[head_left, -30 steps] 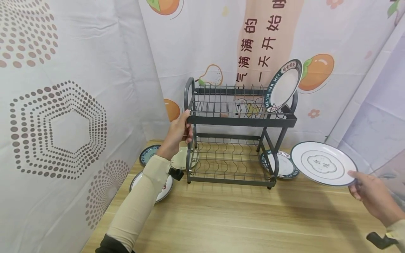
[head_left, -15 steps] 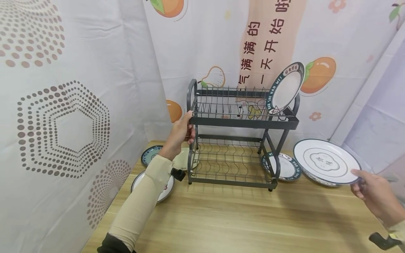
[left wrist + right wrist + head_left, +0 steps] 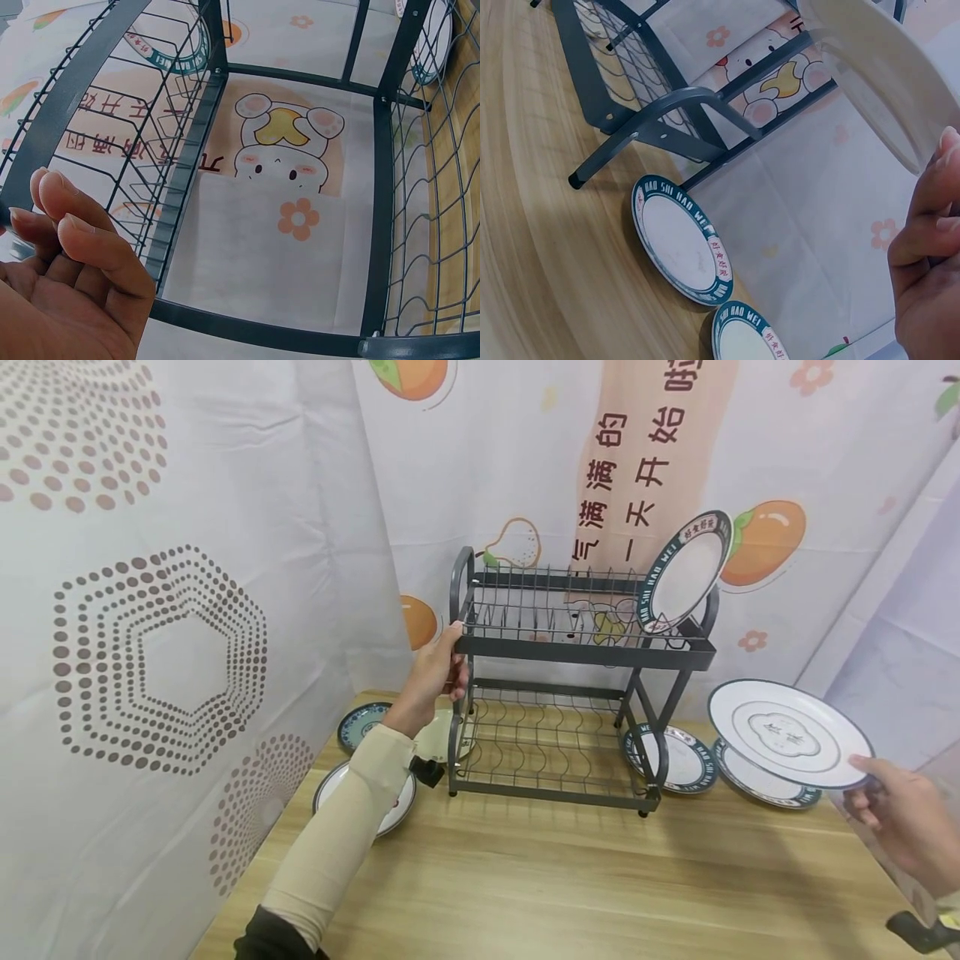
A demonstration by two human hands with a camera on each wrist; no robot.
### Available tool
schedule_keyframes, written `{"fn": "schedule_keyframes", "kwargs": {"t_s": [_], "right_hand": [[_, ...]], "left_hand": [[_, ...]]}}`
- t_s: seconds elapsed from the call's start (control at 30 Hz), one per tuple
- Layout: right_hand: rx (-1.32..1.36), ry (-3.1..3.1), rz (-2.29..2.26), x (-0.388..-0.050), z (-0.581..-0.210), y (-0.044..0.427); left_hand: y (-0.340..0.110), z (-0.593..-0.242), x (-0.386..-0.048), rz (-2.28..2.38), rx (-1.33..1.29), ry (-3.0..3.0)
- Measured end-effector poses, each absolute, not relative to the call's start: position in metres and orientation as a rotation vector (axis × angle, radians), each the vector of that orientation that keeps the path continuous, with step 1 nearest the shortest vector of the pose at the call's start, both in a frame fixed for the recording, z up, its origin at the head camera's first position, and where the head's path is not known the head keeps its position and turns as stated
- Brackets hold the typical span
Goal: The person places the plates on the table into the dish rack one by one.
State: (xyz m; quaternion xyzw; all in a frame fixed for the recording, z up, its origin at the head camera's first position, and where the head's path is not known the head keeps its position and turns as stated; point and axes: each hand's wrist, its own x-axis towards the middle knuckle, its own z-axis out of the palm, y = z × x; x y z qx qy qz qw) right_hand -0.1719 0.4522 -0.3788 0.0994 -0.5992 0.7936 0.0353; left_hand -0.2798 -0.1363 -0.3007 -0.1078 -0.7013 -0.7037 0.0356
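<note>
A dark grey two-tier dish rack (image 3: 585, 652) stands on the table. My left hand (image 3: 431, 672) grips its upper tier at the front left corner. In the left wrist view, the curled fingers of that hand (image 3: 86, 277) show beside the rack's bars. On the right, my right hand (image 3: 903, 818) pinches the rim of a white plate (image 3: 783, 735) with a grey centre motif and thin dark edge, raised above the table. The right wrist view shows this plate's pale underside (image 3: 885, 67). A green-rimmed plate (image 3: 684, 578) leans upright in the upper tier's right end.
Two green-rimmed plates (image 3: 686, 762) lie on the table (image 3: 525, 877) right of the rack, the farther-right plate (image 3: 750, 777) partly under the held one. Left of it lie a blue-patterned plate (image 3: 360, 722), a pale yellow dish (image 3: 435, 739) and a white plate (image 3: 397, 810), partly behind my left arm.
My right hand has moved the held plate slightly right and up, uncovering the green-rimmed plate beneath it. My left hand keeps its grip on the rack. The head view has shifted a little.
</note>
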Motion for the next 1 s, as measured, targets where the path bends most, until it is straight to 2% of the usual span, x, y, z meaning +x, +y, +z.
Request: {"fn": "schedule_keyframes", "kwargs": {"t_s": [0.17, 0.6, 1.0], "right_hand": [[0.328, -1.806, 2.416, -0.172, -0.375, 0.456], [0.651, -1.632, 2.563, -0.186, -0.364, 0.463], [0.626, -1.631, 2.497, -0.186, -0.352, 0.464]], "left_hand": [[-0.133, -0.299, -0.282, -2.175, -0.341, -2.158], [-0.136, -0.3, -0.283, -2.167, -0.343, -2.147], [-0.136, -0.3, -0.282, -2.169, -0.316, -2.157]]}}
